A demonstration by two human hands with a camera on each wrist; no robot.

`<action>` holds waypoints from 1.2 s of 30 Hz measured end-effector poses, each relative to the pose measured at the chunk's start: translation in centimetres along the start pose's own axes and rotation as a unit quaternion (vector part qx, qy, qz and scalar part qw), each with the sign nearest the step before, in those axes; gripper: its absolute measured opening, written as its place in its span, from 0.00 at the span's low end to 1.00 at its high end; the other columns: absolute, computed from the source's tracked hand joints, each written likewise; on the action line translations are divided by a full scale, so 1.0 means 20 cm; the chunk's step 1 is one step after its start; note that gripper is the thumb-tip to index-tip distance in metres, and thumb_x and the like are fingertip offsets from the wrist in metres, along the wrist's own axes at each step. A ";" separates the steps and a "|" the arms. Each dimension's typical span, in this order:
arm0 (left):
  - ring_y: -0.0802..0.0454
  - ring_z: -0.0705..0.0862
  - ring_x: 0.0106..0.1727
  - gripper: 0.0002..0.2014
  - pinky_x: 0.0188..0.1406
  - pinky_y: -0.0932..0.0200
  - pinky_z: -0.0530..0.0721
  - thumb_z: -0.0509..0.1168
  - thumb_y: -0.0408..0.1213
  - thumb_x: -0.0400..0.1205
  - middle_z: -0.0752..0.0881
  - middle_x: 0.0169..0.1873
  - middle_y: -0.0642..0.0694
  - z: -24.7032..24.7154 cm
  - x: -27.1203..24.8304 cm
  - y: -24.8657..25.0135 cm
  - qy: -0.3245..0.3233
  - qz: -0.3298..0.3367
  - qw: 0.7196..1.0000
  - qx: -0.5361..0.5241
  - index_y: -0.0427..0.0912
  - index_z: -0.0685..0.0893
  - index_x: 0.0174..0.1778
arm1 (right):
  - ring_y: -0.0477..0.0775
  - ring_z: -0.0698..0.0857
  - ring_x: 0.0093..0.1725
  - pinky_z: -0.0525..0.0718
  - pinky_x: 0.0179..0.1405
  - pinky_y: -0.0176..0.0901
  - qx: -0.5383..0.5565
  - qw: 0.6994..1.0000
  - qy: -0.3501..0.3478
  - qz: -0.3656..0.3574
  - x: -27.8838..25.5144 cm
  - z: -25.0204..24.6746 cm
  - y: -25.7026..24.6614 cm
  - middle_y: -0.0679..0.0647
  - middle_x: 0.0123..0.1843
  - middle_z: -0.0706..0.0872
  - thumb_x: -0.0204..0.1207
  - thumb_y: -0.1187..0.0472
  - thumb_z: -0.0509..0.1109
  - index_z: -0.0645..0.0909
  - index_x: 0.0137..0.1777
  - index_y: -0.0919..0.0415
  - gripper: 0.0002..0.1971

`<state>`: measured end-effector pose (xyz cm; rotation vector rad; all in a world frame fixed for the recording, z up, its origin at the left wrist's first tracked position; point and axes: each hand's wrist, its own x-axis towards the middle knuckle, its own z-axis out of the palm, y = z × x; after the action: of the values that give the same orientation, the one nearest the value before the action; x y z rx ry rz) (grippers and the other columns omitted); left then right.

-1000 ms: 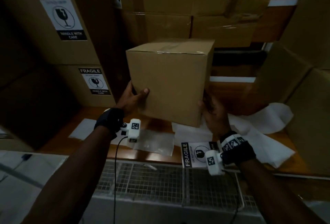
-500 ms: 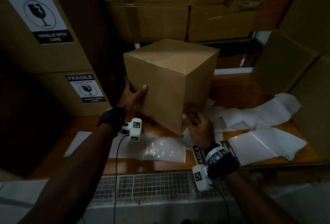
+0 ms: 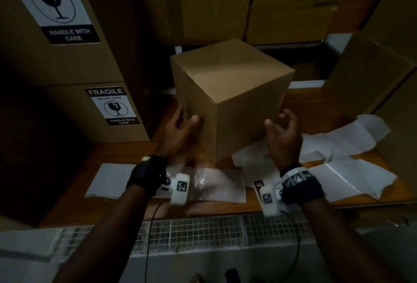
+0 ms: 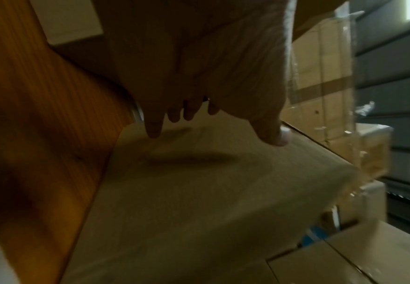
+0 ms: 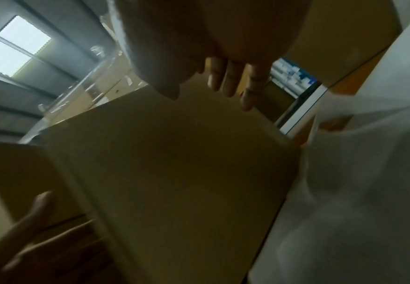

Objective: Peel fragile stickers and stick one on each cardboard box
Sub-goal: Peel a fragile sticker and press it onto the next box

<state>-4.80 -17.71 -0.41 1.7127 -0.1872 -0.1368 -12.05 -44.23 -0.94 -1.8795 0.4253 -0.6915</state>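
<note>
Dim storeroom: brown wooden table (image 3: pixel 316 106) w/ white backing sheets (image 3: pixel 352 170), stacked labelled cartons (image 3: pixel 74 111) on left. Plain brown cardboard cube box (image 3: pixel 228 100) sits mid-table, corner toward cam. Left hand (image 3: pixel 178 131) fingers straight, thumb touching box's left face; right hand (image 3: pixel 282 134) fingers spread, loosely curled, just beside right face, holding nothing.

The cardboard box (image 3: pixel 228 93) now sits turned corner-forward on the table, and the right hand (image 3: pixel 282 138) has let go.
</note>
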 end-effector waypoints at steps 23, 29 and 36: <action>0.64 0.82 0.64 0.41 0.56 0.52 0.91 0.78 0.46 0.76 0.80 0.71 0.53 0.12 -0.04 0.35 0.095 0.055 0.993 0.049 0.52 0.67 0.84 | 0.57 0.85 0.69 0.88 0.60 0.70 0.163 0.955 -0.235 -0.074 0.55 -0.15 -0.02 0.60 0.72 0.84 0.69 0.53 0.84 0.71 0.68 0.37 0.32; 0.60 0.83 0.64 0.33 0.47 0.62 0.90 0.74 0.45 0.82 0.81 0.71 0.50 -0.03 0.01 0.36 0.092 0.053 0.993 0.057 0.49 0.69 0.82 | 0.56 0.89 0.63 0.91 0.52 0.65 0.137 0.961 -0.210 -0.118 0.45 -0.09 -0.09 0.58 0.68 0.86 0.74 0.57 0.79 0.72 0.62 0.28 0.27; 0.56 0.84 0.64 0.31 0.50 0.55 0.91 0.73 0.42 0.83 0.82 0.67 0.51 -0.04 0.03 0.22 0.075 0.026 0.996 0.036 0.47 0.69 0.82 | 0.50 0.85 0.67 0.87 0.65 0.47 0.145 0.969 -0.185 -0.079 0.37 0.00 0.00 0.55 0.70 0.84 0.76 0.71 0.77 0.73 0.72 0.55 0.28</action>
<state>-4.27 -17.64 4.07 1.7802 -0.1268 0.0371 -6.29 -48.50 1.00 -1.7234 -0.0654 -0.4613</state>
